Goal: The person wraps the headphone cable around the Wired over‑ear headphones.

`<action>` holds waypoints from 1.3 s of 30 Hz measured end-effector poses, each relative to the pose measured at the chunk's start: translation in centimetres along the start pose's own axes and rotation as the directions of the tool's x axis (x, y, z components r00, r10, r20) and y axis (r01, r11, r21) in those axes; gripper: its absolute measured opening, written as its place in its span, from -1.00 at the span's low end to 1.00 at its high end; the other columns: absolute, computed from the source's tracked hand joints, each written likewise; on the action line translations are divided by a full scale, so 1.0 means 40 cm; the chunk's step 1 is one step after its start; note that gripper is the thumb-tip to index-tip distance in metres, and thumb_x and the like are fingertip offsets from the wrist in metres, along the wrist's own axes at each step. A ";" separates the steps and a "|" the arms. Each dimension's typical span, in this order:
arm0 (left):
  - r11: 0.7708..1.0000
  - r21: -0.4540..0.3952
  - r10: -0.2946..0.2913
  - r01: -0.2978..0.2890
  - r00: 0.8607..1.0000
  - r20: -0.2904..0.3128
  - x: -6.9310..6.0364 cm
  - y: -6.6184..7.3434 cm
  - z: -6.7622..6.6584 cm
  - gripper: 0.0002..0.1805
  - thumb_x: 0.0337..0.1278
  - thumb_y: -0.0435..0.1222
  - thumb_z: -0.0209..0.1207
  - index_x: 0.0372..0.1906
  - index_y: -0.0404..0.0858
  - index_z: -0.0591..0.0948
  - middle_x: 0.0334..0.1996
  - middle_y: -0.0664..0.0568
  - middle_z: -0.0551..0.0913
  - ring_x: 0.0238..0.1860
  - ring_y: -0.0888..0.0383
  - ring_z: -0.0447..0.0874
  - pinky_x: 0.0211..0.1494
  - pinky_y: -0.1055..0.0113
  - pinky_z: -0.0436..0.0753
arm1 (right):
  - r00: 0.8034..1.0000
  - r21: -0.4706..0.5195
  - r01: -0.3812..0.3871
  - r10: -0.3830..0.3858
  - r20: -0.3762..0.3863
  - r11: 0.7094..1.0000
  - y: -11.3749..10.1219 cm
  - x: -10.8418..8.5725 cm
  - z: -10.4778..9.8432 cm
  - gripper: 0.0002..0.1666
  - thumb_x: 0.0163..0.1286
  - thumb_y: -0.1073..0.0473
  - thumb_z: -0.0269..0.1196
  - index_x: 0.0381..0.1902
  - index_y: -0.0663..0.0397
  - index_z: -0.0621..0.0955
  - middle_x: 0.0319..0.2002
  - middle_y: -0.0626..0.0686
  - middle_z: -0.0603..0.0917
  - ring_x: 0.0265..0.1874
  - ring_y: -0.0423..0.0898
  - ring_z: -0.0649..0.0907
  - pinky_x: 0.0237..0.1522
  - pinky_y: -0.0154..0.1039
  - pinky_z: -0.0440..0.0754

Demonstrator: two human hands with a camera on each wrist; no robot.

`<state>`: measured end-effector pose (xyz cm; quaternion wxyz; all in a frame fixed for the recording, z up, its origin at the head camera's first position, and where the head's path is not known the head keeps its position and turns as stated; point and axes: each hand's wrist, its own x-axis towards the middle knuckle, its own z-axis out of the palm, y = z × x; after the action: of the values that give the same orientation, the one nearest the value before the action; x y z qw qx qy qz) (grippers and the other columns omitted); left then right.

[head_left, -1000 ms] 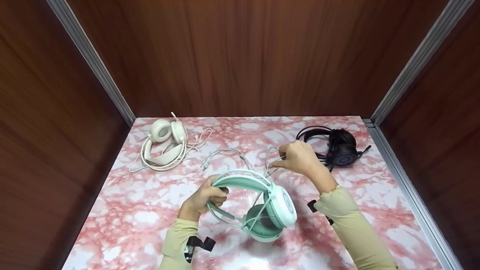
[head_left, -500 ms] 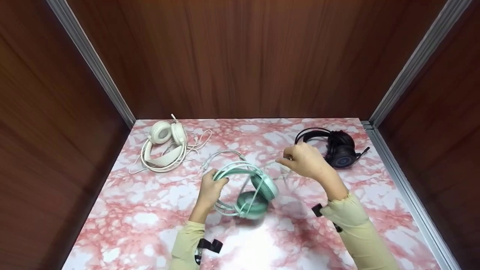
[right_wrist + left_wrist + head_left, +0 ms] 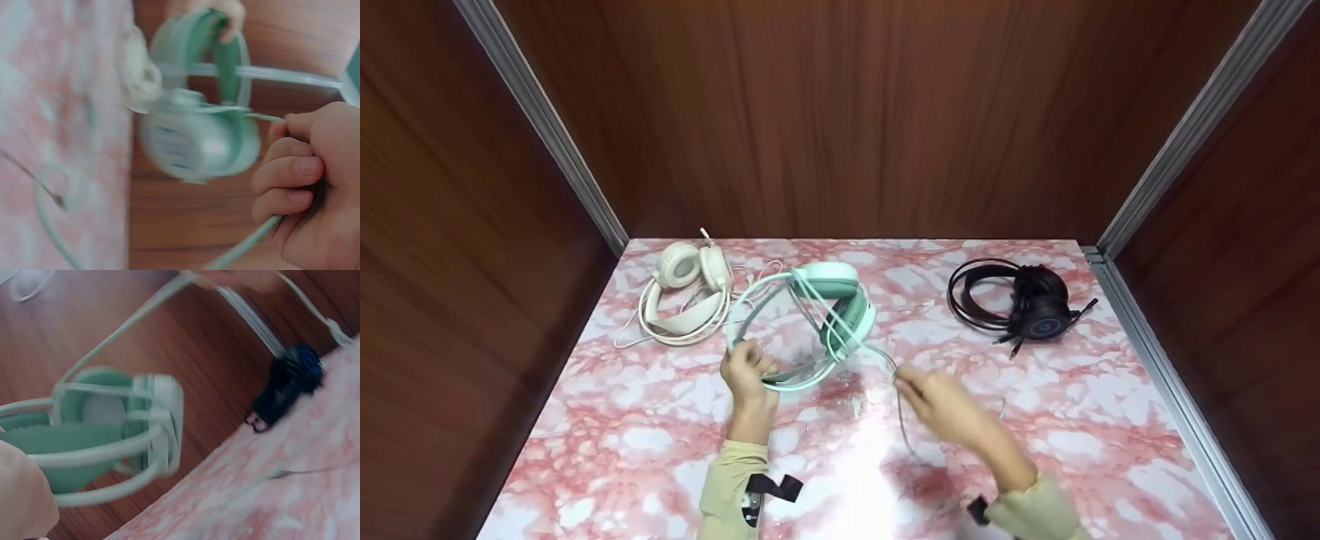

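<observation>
My left hand [image 3: 747, 375] grips the band of mint-green headphones [image 3: 855, 319], held above the table with both ear cups towards the back right. Cord strands cross the ear cups. In the left wrist view, that hand [image 3: 25, 492] wraps the green padded headband [image 3: 84, 444]. My right hand [image 3: 945, 409], blurred in the head view, pinches the headphones' cable [image 3: 881, 354] to the right of the cups. The right wrist view has its fingers curled round the pale green cable [image 3: 247, 244], whose loose part hangs below.
White headphones [image 3: 690, 319] with a coiled cord lie at the back left of the marbled table [image 3: 645, 439]. Black headphones [image 3: 1039, 300] with a microphone lie at the back right. Brown wood-look walls [image 3: 840, 120] enclose the table.
The green headphones have turned, their ear cups swinging from front right to the back. My right hand has come from beside the black headphones towards the front, drawing the cable along.
</observation>
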<state>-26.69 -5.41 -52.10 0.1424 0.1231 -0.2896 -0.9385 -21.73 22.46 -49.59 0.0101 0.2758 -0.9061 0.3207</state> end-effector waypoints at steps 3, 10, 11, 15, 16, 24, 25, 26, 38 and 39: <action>0.955 -0.255 -0.126 0.148 0.987 0.101 0.008 0.030 -0.010 -0.59 0.21 -0.46 -0.25 -0.75 -0.12 0.14 -0.76 0.17 -0.02 -0.79 0.31 -0.02 -0.69 0.47 0.11 | 1.000 0.062 0.022 -0.022 0.002 0.998 0.029 -0.022 0.063 -0.75 0.55 0.10 0.00 -0.41 -0.10 0.43 -0.64 -0.26 0.27 -0.66 -0.35 0.28 -0.59 -0.38 0.36; 0.767 -0.501 -0.169 0.401 0.880 0.445 0.025 0.071 -0.044 -0.69 0.16 -0.42 -0.34 -0.68 -0.16 0.15 -0.80 0.19 0.01 -0.79 0.30 0.01 -0.64 0.48 0.02 | 0.996 0.155 0.061 -0.051 -0.070 0.986 0.095 -0.052 0.132 -0.72 0.52 0.22 0.05 -0.47 -0.08 0.36 -0.65 -0.30 0.13 -0.67 -0.38 0.10 -0.60 -0.45 0.10; 0.761 -0.496 -0.167 0.419 0.865 0.473 0.026 0.072 -0.049 -0.70 0.15 -0.42 -0.34 -0.67 -0.14 0.11 -0.79 0.19 -0.02 -0.78 0.31 -0.02 -0.64 0.48 0.01 | 0.997 0.159 0.057 -0.047 -0.067 0.986 0.098 -0.055 0.134 -0.71 0.52 0.20 0.04 -0.47 -0.10 0.35 -0.66 -0.30 0.13 -0.67 -0.39 0.10 -0.60 -0.45 0.10; 0.758 -0.471 -0.158 0.451 0.828 0.538 0.027 0.071 -0.065 -0.71 0.14 -0.43 -0.33 -0.64 -0.11 0.05 -0.76 0.20 -0.04 -0.74 0.31 -0.07 -0.63 0.49 0.01 | 0.998 0.166 0.050 -0.041 -0.057 0.985 0.102 -0.060 0.134 -0.70 0.54 0.13 0.02 -0.47 -0.11 0.36 -0.66 -0.30 0.14 -0.68 -0.39 0.11 -0.60 -0.46 0.10; 0.758 -0.466 -0.155 0.457 0.819 0.552 0.028 0.071 -0.068 -0.72 0.14 -0.43 -0.32 -0.64 -0.12 0.09 -0.75 0.20 -0.04 -0.73 0.31 -0.07 -0.63 0.49 0.02 | 0.998 0.168 0.050 -0.041 -0.053 0.985 0.103 -0.060 0.134 -0.70 0.55 0.12 0.02 -0.47 -0.11 0.36 -0.66 -0.30 0.15 -0.67 -0.38 0.11 -0.60 -0.46 0.11; 0.680 -0.354 -0.184 0.642 0.617 0.765 0.043 0.086 -0.114 -0.96 0.12 -0.37 -0.10 -0.35 -0.29 0.33 -0.67 0.22 0.02 -0.68 0.34 -0.02 -0.55 0.50 0.07 | 0.994 0.323 -0.079 0.049 0.099 0.943 0.111 -0.060 0.113 -0.66 0.54 0.19 0.01 -0.51 0.10 0.42 -0.62 -0.16 0.34 -0.63 -0.33 0.26 -0.51 -0.40 0.29; 0.670 -0.328 -0.180 0.666 0.574 0.799 0.043 0.089 -0.117 -0.95 0.13 -0.36 -0.11 -0.32 -0.28 0.32 -0.67 0.21 0.04 -0.68 0.34 -0.01 -0.54 0.49 0.08 | 0.989 0.351 -0.108 0.065 0.132 0.930 0.114 -0.057 0.106 -0.63 0.54 0.20 0.01 -0.52 0.17 0.43 -0.62 -0.13 0.35 -0.63 -0.32 0.28 -0.51 -0.39 0.31; 0.665 -0.297 -0.174 0.686 0.529 0.831 0.043 0.091 -0.118 -0.93 0.14 -0.35 -0.12 -0.30 -0.27 0.31 -0.67 0.21 0.05 -0.68 0.34 0.00 -0.54 0.49 0.08 | 0.983 0.369 -0.135 0.078 0.166 0.919 0.121 -0.052 0.101 -0.60 0.55 0.19 0.00 -0.54 0.25 0.43 -0.63 -0.10 0.35 -0.64 -0.31 0.28 -0.52 -0.39 0.31; 0.696 0.206 -0.273 0.688 -0.011 0.962 0.017 0.122 -0.041 -0.66 0.15 -0.34 -0.03 0.04 -0.17 0.54 -0.66 0.19 0.10 -0.69 0.36 -0.02 -0.62 0.51 0.00 | 0.962 0.232 -0.096 0.031 0.270 0.968 0.198 0.101 -0.008 -0.54 0.33 -0.09 0.27 -0.63 0.04 0.47 -0.67 -0.17 0.38 -0.67 -0.29 0.33 -0.59 -0.38 0.32; 0.711 0.249 -0.287 0.657 -0.051 0.956 0.017 0.127 -0.033 -0.62 0.17 -0.34 -0.04 0.10 -0.16 0.52 -0.65 0.18 0.10 -0.69 0.34 -0.02 -0.63 0.50 -0.01 | 0.964 0.203 -0.100 0.044 0.263 0.974 0.196 0.111 -0.024 -0.54 0.30 -0.12 0.29 -0.63 0.00 0.46 -0.67 -0.18 0.38 -0.67 -0.29 0.33 -0.60 -0.38 0.32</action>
<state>-25.90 -10.33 -50.33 -0.3992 -0.4317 -0.1053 -0.8020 -29.63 25.87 -52.49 -0.1488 0.2811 -0.8694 0.3782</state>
